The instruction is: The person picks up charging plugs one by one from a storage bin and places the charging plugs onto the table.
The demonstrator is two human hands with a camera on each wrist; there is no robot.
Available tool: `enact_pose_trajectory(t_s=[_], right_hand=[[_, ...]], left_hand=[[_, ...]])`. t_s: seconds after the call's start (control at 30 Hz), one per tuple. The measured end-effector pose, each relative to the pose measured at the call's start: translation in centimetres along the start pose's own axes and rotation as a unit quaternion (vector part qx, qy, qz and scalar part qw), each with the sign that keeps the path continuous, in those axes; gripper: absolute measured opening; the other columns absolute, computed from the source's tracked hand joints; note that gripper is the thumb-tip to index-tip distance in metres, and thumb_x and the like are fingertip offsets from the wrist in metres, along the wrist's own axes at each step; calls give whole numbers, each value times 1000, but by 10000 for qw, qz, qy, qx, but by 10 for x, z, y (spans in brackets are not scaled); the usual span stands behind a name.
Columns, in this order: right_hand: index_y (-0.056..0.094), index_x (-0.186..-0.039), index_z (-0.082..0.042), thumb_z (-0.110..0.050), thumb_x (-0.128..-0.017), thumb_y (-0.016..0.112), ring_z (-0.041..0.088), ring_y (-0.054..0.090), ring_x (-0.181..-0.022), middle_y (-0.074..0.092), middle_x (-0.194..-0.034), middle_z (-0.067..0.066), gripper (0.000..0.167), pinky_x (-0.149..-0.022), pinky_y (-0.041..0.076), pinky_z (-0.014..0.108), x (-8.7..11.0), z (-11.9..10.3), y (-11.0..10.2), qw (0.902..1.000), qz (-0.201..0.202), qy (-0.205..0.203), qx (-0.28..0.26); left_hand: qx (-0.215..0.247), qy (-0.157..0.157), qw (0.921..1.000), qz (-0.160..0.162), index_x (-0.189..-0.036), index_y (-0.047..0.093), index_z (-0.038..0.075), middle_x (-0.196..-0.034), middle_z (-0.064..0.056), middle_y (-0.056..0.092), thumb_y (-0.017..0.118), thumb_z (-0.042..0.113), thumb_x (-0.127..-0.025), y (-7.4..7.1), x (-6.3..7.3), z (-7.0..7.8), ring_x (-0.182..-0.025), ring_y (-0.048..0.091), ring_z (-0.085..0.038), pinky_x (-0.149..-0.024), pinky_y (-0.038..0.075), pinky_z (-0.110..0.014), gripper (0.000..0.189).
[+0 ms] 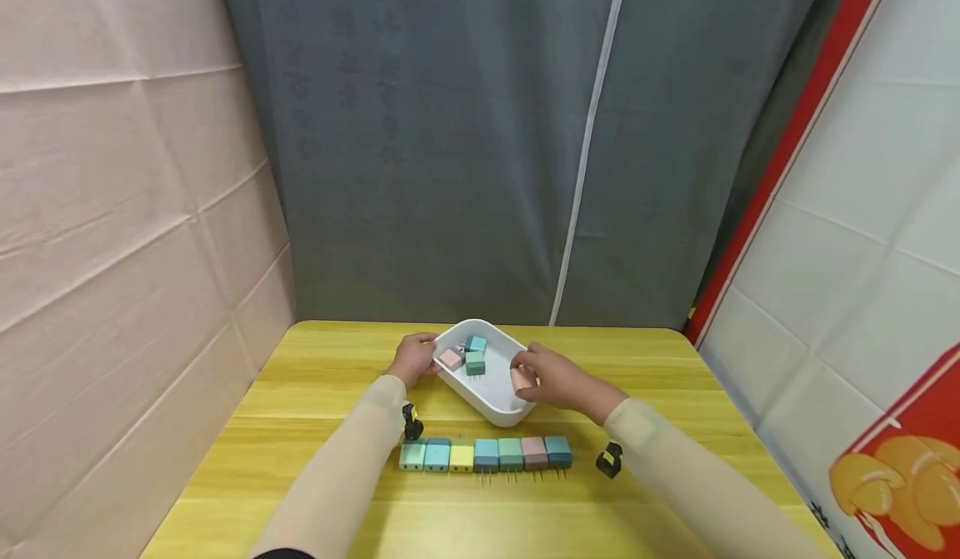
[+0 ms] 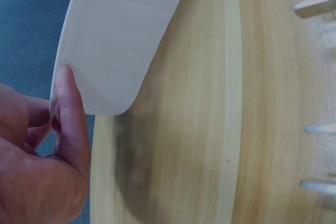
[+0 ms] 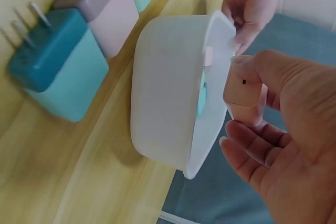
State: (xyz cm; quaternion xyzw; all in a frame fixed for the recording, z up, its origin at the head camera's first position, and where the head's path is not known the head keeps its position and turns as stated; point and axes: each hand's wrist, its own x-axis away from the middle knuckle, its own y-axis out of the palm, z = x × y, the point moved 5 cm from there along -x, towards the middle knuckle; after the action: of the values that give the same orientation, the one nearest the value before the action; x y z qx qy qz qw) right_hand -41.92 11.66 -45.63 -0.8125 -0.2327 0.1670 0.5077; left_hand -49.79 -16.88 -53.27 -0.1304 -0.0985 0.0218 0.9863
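Observation:
My left hand pinches the rim at the left end of a white rectangular tub, thumb outside, as the left wrist view shows. The tub looks tilted in the right wrist view. Over its right side, my right hand holds a pink charger plug between thumb and fingers; a small dark port shows on its face. Inside the tub lie another pink charger plug, a green one with prongs showing, and a blue one.
In front of the tub, a side-by-side row of several charger plugs includes a yellow one, a mauve one and a blue one at its right end. Prongs point toward me on some. Beyond the wooden table hangs a grey curtain.

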Motion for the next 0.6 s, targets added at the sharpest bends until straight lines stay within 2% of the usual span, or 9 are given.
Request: enact_pose_trajectory(t_s=[0.13, 0.33, 0.6], right_hand=[[73, -128, -12, -18, -94, 91, 21, 58, -98, 59, -110, 2, 39, -84, 58, 37, 18, 3, -4, 10000, 40, -35, -26], [73, -127, -9, -14, -93, 91, 22, 59, -96, 59, -109, 3, 38, -81, 57, 36, 41, 10, -6, 9998, 102, -194, 42], [73, -129, -8, -15, -94, 89, 20, 58, -94, 59, -108, 0, 39, -79, 55, 35, 66, 20, -12, 9999, 75, -148, 33]], left_hand=[[-110, 36, 9999, 16, -155, 63, 7, -151, -24, 60, 51, 16, -118, -1, 0, 0, -87, 66, -20, -71, 60, -22, 40], [-63, 32, 10000, 52, -154, 64, 9, -149, -23, 62, 53, 16, -117, -2, -6, -2, -83, 66, -18, -69, 61, -22, 39], [-12, 45, 10000, 40, -151, 66, 6, -148, -24, 63, 54, 15, -116, -1, -11, -7, -87, 68, -21, -70, 62, -24, 38]])
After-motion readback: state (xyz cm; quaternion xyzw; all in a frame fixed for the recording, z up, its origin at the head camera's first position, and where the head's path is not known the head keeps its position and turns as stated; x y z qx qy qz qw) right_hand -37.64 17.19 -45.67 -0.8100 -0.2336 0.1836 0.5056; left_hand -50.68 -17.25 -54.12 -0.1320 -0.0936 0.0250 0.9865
